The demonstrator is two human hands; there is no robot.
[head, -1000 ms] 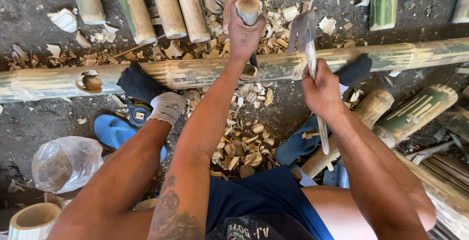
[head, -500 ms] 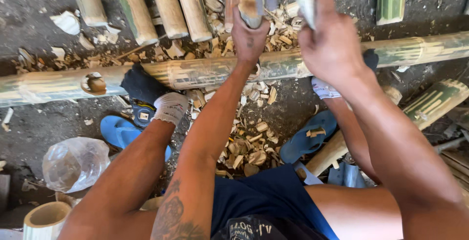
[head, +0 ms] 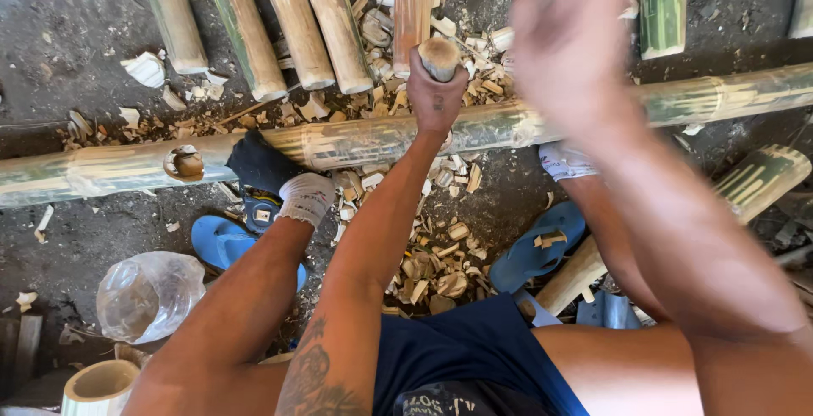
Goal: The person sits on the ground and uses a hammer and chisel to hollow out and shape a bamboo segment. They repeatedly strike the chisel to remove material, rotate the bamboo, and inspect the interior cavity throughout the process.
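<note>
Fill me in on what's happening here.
A person sits on the ground working bamboo. The left hand grips the top of a short bamboo stick stood upright on a long bamboo pole that lies crosswise under their feet. The right hand is raised high and blurred; what it holds cannot be made out. Wood chips litter the ground between the legs, beside blue sandals.
</note>
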